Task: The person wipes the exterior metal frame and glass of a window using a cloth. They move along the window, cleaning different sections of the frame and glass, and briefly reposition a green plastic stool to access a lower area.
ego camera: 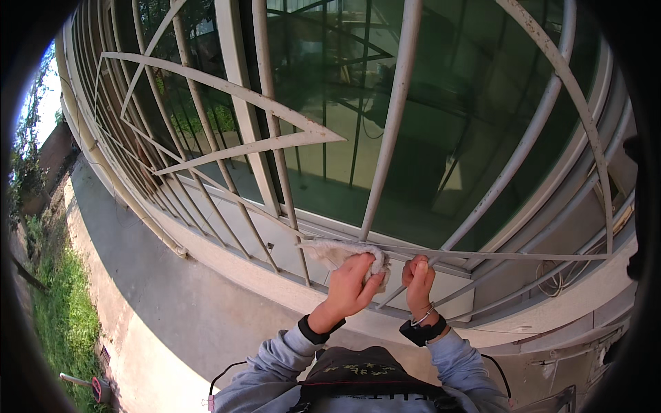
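Observation:
My left hand (351,289) grips a pale, fluffy cloth (335,250), which lies against a flat horizontal bar of a painted metal window grille (395,113). Just to the right, my right hand (419,279) is closed around a slanting round bar of the same grille, right below the flat bar. Rust spots mark the grille's paint, most clearly on the pointed decorative piece (310,133) at upper left. Behind the bars stands a dark, reflective glass window (330,180).
A pale ledge (248,286) runs under the grille. Coiled cable (552,279) lies behind the bars at right. A pipe (134,201) follows the wall at left, beside a concrete walkway (170,289) and green plants (72,310). A long-handled tool (77,379) is at lower left.

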Available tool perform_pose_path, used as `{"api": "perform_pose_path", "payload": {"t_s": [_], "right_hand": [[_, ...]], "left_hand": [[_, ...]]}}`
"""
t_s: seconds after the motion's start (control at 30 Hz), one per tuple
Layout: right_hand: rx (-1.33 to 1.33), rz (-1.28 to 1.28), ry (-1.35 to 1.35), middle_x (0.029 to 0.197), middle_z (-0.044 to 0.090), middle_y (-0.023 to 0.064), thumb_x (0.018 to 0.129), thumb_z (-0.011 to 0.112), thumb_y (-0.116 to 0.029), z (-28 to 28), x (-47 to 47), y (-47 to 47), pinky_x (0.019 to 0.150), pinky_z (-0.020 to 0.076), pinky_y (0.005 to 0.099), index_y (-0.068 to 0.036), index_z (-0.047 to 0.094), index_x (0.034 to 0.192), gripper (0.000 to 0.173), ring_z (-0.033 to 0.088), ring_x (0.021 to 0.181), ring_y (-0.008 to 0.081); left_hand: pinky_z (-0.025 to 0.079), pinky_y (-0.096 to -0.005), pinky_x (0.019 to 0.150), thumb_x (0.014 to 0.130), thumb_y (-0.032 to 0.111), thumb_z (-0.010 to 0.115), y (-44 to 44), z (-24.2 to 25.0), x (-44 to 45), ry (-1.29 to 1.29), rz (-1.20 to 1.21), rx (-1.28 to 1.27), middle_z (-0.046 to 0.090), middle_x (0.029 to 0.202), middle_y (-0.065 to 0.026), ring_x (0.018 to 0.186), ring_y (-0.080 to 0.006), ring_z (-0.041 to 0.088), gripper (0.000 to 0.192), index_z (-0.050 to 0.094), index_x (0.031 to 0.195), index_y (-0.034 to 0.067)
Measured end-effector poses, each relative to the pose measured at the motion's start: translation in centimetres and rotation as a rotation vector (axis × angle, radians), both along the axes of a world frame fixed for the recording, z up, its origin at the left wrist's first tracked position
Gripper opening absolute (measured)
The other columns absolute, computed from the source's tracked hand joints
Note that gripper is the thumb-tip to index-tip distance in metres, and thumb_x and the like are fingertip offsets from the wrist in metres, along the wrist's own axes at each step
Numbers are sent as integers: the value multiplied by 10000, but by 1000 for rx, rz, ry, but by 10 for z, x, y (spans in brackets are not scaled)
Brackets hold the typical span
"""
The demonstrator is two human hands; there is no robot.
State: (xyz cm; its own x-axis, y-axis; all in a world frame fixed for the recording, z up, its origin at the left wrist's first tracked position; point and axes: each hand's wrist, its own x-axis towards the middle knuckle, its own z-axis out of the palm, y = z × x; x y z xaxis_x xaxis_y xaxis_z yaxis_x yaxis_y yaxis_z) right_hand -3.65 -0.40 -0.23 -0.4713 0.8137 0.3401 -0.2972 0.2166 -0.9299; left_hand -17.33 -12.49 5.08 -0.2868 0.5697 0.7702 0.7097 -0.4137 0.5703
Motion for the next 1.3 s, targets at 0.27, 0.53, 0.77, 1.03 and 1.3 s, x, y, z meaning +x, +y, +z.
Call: {"api": "perform_pose_path", "payload": {"t_s": [0.27,0.53,0.77,1.03,1.3], "right_hand": [[32,30,23,571,361,-37,1009,406,-330,-8,-1,4,442,246,229,-119,361,705,372,316,500,56],[67,-54,-233,664,453,25,961,552,-205,6,14,-7,551,430,309,-44,463,959,183,489,576,169],[-157,514,-100,1450,327,108,851,697,-65,-30,108,-47,1031,428,391,-53,263,1490,773,392,1326,247],[-851,-19,-223,1151,624,63,977,582,-227,-92,187,-23,885,508,286,-30,454,1353,444,628,997,149],[-286,159,-300,1320,521,73,977,580,-324,-138,141,101,984,435,307,-30,421,1396,536,526,1162,182]], "left_hand": [[350,-448,965,892,104,612,-33,156,-83,177,606,382,485,1188,-217,1073,-387,456,349,520,1214,5],[387,-488,943,868,41,547,3,102,-108,477,773,356,504,1170,-261,1043,-421,498,357,503,1210,-51],[441,-453,933,937,160,538,-41,-21,35,-34,-191,-336,569,1137,-241,952,-374,598,359,500,1217,-62],[514,-355,851,919,115,621,-41,-54,35,-183,-113,-772,721,899,-110,875,-270,688,154,686,1024,22],[526,-303,834,955,24,543,-90,-94,35,-434,-237,-1037,710,973,-108,924,-190,677,185,642,1108,-8]]}}
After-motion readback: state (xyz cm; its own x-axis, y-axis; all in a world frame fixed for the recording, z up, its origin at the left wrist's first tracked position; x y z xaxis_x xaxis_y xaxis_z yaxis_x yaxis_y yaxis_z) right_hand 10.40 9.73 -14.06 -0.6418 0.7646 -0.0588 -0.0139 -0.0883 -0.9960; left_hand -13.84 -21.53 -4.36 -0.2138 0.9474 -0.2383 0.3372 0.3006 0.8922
